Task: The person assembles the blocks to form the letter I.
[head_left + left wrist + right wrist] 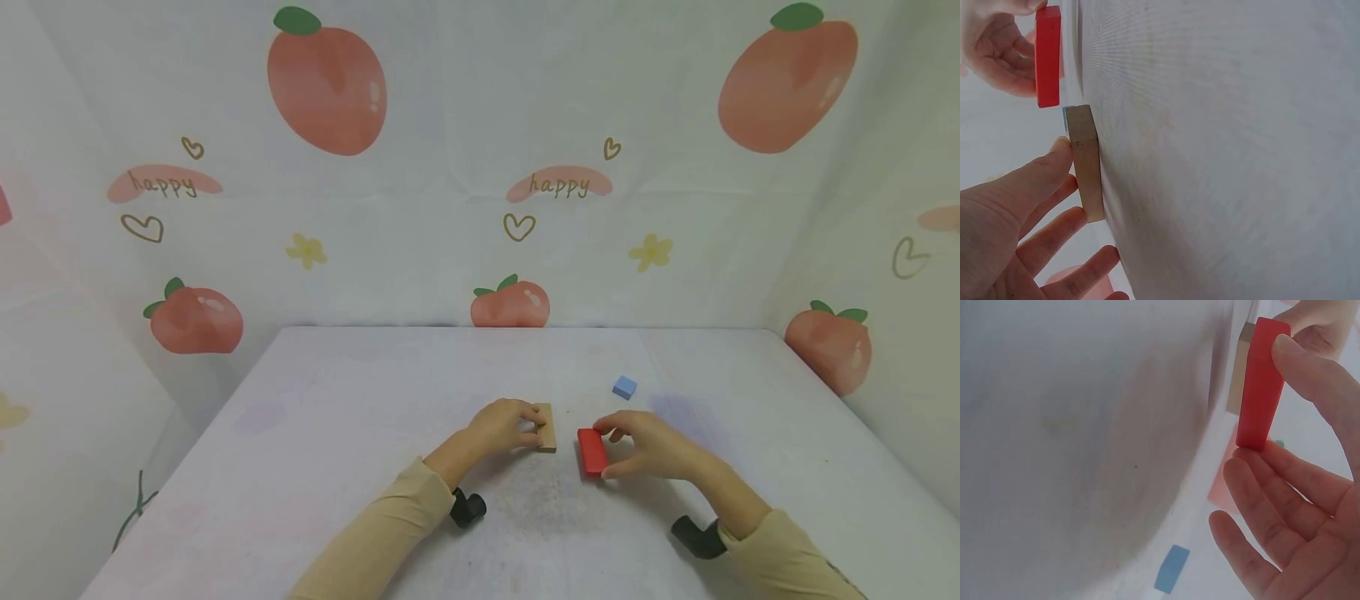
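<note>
A plain wooden block (548,433) lies flat on the table, left of the red block. My left hand (506,427) reaches over it from the left. In the left wrist view the thumb and fingers of that hand are spread along the wooden block (1087,172), tips at its upper edge. My right hand (651,446) pinches a red block (592,452) by its two ends, thumb at the near end and fingers at the far one. The left wrist view shows the red block (1048,56) raised off the tabletop. In the right wrist view it partly covers the wooden block (1239,381).
Farther back on the right, a small blue block (625,387) sits on the white table (360,392). A white curtain (442,108) printed with peaches hangs behind and along the sides. Black wrist cameras (468,509) sit under both sleeves.
</note>
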The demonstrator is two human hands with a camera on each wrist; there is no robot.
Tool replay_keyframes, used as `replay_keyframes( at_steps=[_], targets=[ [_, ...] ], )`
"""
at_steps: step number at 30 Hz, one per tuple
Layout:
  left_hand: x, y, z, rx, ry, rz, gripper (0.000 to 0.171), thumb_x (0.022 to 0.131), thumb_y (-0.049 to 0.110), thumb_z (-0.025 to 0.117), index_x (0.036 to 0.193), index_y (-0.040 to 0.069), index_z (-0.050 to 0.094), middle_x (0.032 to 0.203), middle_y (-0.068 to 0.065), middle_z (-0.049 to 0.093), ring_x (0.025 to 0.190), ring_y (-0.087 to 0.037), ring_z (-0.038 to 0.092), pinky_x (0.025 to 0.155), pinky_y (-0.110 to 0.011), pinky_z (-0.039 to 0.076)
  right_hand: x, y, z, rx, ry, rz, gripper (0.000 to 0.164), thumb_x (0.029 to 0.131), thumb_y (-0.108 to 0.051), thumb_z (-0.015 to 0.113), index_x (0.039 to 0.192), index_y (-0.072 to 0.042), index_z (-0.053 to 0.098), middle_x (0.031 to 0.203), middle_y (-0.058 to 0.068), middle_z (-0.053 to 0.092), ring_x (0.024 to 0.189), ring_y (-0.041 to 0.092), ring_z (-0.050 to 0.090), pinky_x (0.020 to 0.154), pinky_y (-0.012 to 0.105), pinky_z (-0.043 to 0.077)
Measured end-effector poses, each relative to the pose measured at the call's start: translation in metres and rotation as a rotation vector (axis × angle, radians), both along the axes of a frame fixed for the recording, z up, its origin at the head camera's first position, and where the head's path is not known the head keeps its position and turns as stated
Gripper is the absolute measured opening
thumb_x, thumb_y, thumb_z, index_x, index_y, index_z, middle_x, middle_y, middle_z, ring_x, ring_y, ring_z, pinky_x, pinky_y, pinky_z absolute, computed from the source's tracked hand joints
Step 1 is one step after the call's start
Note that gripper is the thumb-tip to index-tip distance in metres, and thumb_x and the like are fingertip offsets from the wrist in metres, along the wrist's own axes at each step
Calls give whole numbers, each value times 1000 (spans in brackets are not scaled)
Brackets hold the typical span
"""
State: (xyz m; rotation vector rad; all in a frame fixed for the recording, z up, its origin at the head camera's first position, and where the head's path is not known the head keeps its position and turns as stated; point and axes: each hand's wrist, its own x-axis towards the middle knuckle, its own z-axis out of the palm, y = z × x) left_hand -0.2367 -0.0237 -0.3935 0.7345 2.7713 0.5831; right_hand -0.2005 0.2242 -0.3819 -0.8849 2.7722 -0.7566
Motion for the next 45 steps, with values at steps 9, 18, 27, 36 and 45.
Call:
replay_keyframes(
  at_steps=[9,18,27,36,45],
  targets=[
    [1,0,1,4,22,-10,36,83,30,70,117,18,67,131,4,59,127,-17,50,106,-33,40,1,-5,-1,3,14,16,55,69,-29,81,112,0,61,106,8,66,89,18,62,78,32,53],
    [1,0,2,5,3,-4,37,83,31,69,118,19,66,133,4,57,128,-18,49,107,-35,39,3,-9,-3,1,17,44,56,70,-29,80,113,0,61,107,6,66,89,17,61,80,35,52],
    [0,-1,1,12,11,-8,36,83,30,70,117,19,67,132,5,58,127,-18,50,106,-34,40,3,-11,-5,-2,4,63,56,71,-30,80,114,0,60,108,6,65,90,17,61,81,34,51],
    [1,-1,2,19,5,-2,36,82,30,70,117,19,67,132,4,58,127,-18,50,105,-34,40,4,-16,-5,-10,-11,74,56,70,-31,80,113,-1,60,107,5,65,91,18,61,80,31,51],
    [0,-1,1,18,25,-16,35,82,29,70,116,18,68,131,3,59,126,-18,51,105,-33,40,4,-19,-8,-16,-17,82,57,69,-32,81,113,-1,61,107,4,66,90,16,61,79,28,51]
  ],
)
